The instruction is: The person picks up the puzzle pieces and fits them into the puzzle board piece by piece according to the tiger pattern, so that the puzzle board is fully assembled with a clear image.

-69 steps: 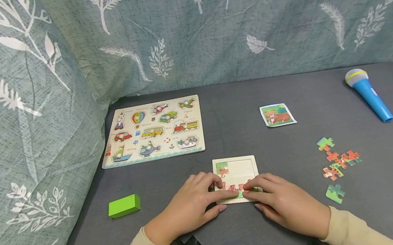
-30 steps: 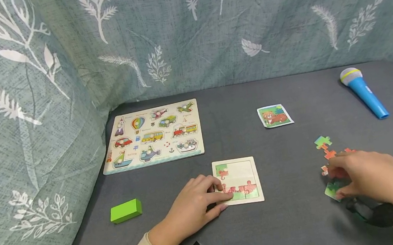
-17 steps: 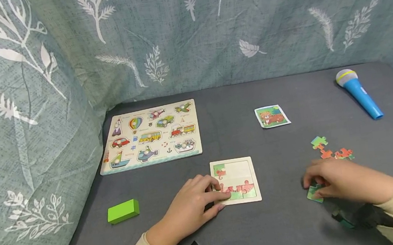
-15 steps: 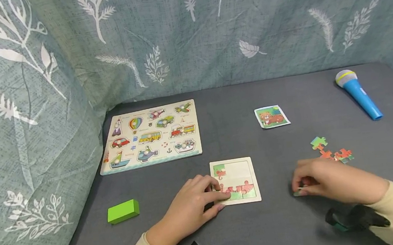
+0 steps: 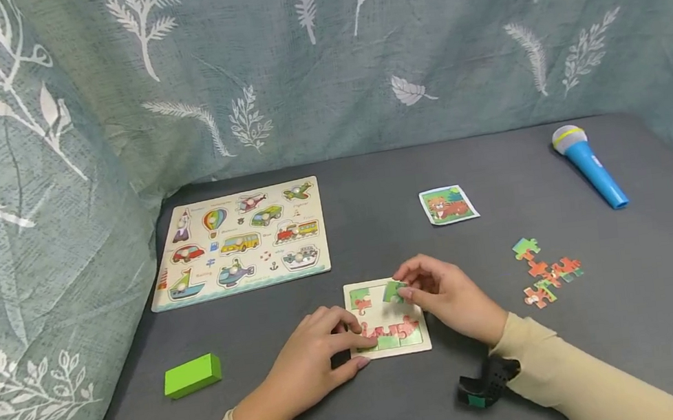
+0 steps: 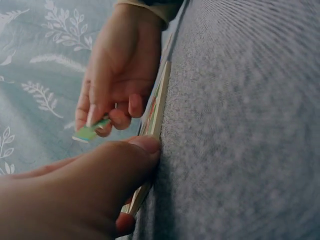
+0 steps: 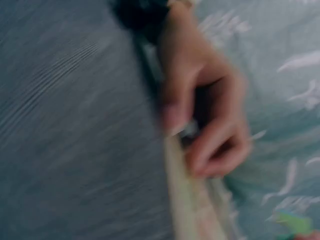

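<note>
A square wooden puzzle tray (image 5: 399, 352) lies on the table in front of the person. A bottom row of red and green pieces (image 5: 399, 332) and one upper-left corner piece (image 5: 360, 299) sit in it. The left hand (image 5: 308, 348) holds the tray at its left side, thumb (image 6: 146, 144) at the near edge and fingers bent over the frame. Above the tray's upper right part, the right hand (image 5: 456, 304) pinches a green jigsaw piece (image 5: 393, 292) between thumb and fingers. That piece hangs tilted, and in the left wrist view it shows raised off the tray.
Several loose jigsaw pieces (image 5: 549, 274) lie in a cluster at the right. Behind the tray is a small picture card (image 5: 448, 205). A blue toy microphone (image 5: 595, 173) lies far right, a vehicle puzzle board (image 5: 240, 242) back left, and a green block (image 5: 192, 376) left.
The right hand has gone from the tray to the loose pieces, picked up the green corner piece and carried it left over the tray. The left hand stays on the tray's left side.
</note>
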The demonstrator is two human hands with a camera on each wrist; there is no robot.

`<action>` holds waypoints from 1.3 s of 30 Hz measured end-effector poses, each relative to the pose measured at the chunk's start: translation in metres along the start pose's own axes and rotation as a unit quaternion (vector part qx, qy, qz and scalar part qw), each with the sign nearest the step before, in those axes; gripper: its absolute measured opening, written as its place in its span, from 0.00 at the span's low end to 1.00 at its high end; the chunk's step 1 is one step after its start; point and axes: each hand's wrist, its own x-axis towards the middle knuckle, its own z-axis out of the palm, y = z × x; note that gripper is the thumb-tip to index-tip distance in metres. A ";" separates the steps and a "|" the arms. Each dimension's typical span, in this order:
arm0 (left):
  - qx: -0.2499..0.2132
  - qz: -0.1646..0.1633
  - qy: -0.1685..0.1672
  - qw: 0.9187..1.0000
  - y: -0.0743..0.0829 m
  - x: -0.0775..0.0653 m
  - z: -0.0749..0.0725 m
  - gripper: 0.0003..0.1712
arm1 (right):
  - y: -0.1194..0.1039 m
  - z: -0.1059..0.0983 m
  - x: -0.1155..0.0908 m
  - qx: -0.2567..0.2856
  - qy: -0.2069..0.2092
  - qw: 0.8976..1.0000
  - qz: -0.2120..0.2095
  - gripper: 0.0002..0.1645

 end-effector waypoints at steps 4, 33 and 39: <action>-0.012 -0.015 0.003 1.000 0.000 -0.004 -0.001 0.16 | 0.007 0.007 0.001 0.007 0.037 0.999 -0.012 0.08; -0.008 -0.011 -0.005 1.000 -0.002 -0.008 -0.007 0.14 | 0.011 0.007 0.004 -0.398 0.047 0.891 -0.213 0.04; -0.013 0.002 -0.002 1.000 -0.001 -0.003 -0.004 0.14 | -0.001 0.000 -0.008 -0.488 0.008 0.843 -0.226 0.09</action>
